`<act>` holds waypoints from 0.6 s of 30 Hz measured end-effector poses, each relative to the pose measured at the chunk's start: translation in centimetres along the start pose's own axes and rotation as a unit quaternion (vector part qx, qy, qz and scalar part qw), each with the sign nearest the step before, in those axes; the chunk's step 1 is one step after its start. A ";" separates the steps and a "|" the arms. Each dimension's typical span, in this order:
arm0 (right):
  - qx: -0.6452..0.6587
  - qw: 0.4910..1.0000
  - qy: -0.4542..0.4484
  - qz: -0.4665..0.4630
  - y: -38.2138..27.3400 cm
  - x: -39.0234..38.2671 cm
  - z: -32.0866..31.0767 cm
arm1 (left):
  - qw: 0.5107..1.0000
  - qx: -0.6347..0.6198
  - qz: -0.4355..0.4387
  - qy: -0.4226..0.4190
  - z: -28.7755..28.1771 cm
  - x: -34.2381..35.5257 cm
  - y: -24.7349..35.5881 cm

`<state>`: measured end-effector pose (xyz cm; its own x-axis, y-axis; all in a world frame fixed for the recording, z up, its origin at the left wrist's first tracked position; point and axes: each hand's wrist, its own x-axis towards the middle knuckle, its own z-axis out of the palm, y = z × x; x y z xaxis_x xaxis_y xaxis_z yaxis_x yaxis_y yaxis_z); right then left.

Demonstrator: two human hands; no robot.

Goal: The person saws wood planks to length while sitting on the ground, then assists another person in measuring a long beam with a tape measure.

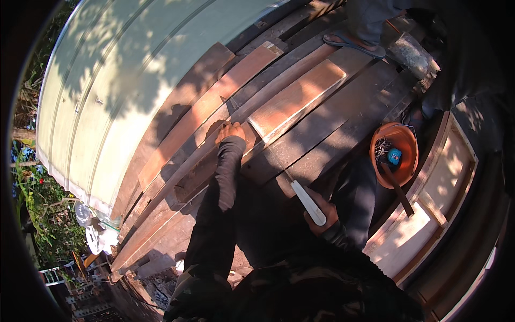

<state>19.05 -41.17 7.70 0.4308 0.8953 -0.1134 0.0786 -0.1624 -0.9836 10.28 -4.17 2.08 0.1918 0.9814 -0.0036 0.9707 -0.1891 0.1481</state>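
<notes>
My left hand (pixel 232 132) reaches forward onto the stacked timber, its fingers curled over the edge of a long narrow wooden board (pixel 188 166). Just beyond those fingers, a small dark pointed piece (pixel 232 103) shows against the wood; its kind is unclear. Lower and to the right, my right hand (pixel 323 213) is closed around a white-handled tool (pixel 307 201). A thin metal part extends from this handle toward the planks. A short, thick plank (pixel 298 99) lies ahead of both hands, and a longer reddish plank (pixel 214 110) lies to its left.
An orange bucket (pixel 378 170) on the right holds nails, a blue tape measure (pixel 394 156) and a brown wooden handle (pixel 398 192). Beside it leans a framed wooden panel (pixel 450 161). Another person's sandalled foot (pixel 354 44) rests at the far end. A pale ribbed sheet (pixel 118 80) covers the left.
</notes>
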 end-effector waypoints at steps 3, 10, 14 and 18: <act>0.015 0.998 0.045 -0.031 -0.8 -7.9 -2.7 | 1.000 0.003 0.002 -0.006 -0.4 -0.5 1.5; -0.004 0.997 0.054 -0.060 -0.2 8.8 2.6 | 0.999 -0.019 0.019 0.039 0.5 -0.4 2.0; -0.011 0.998 0.050 -0.030 1.5 4.1 3.0 | 0.998 -0.003 0.023 -0.057 -1.6 -0.7 1.5; 0.040 0.997 0.052 -0.033 -0.5 -5.9 -0.9 | 1.000 -0.022 0.000 -0.004 -1.4 -1.4 1.4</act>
<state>17.26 -46.77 9.04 0.5179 0.8546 -0.0364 0.0397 -0.0665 -0.9970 11.15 -5.77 3.67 0.1927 0.9812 -0.0108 0.9635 -0.1871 0.1913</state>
